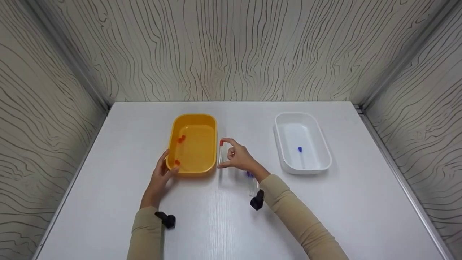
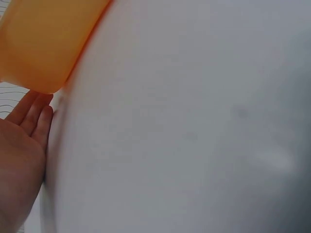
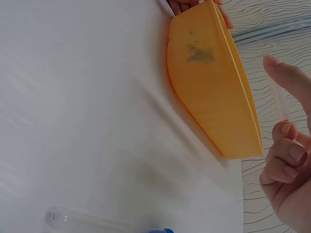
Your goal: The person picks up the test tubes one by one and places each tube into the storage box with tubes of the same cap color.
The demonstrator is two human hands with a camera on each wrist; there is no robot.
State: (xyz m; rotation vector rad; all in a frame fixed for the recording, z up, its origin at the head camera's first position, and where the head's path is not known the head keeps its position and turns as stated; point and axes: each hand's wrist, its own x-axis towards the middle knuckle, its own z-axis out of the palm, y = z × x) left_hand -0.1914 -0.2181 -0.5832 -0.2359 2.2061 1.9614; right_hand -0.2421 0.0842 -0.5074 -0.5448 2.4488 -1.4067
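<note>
My right hand [image 1: 239,157] holds a clear test tube with a red cap [image 1: 220,152] lengthwise between thumb and forefinger, just off the right side of a yellow tray [image 1: 193,174]. In the right wrist view the tube [image 3: 279,99] spans thumb and finger, the other fingers curled. My left hand [image 1: 157,177] grips the tray's near left corner, thumb at the rim and fingers against the outer wall. Red caps [image 1: 180,140] of tubes lie inside the tray along its left side. Beneath my right wrist, blue-capped tubes [image 1: 252,186] lie on the table, partly hidden.
A white tray [image 1: 306,170] stands to the right, with one blue-capped tube [image 1: 300,149] in it. The white table [image 1: 202,231] meets patterned panels [image 1: 223,50] at the back and sides. A black wrist camera [image 1: 257,200] sits on my right sleeve, another on the left.
</note>
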